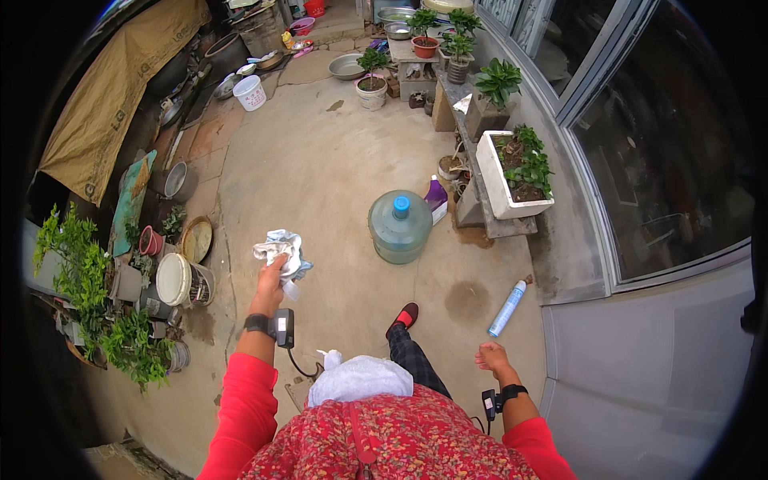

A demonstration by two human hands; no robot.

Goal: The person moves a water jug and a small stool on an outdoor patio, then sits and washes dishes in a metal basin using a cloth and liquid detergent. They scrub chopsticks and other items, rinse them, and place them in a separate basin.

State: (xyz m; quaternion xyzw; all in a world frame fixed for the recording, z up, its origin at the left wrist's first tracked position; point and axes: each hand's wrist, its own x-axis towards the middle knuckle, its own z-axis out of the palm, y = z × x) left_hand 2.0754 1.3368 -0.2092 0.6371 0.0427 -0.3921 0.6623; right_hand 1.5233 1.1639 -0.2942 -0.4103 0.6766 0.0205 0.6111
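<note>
My left hand [273, 281] grips a crumpled white and light-blue cloth [285, 252], held out in front of me on the left. At my lower right, my right hand [493, 357] has its fingers curled, and I see nothing in it. Just beyond it, a light-blue spray can [507, 309] appears to lie on the concrete, apart from the fingers. Farther ahead a large translucent water-cooler bottle [400, 231] with a blue cap stands upright. A purple bottle [436, 198] with a white label is partly hidden behind it.
Along the right, a stone bench [510, 226] carries a white planter box [507, 207] and potted plants. Leafy plants [72, 270] and a lidded white bucket [174, 279] line the left. A white bucket [249, 93] and metal basin [347, 67] stand farther off. A cable hangs by my left wrist.
</note>
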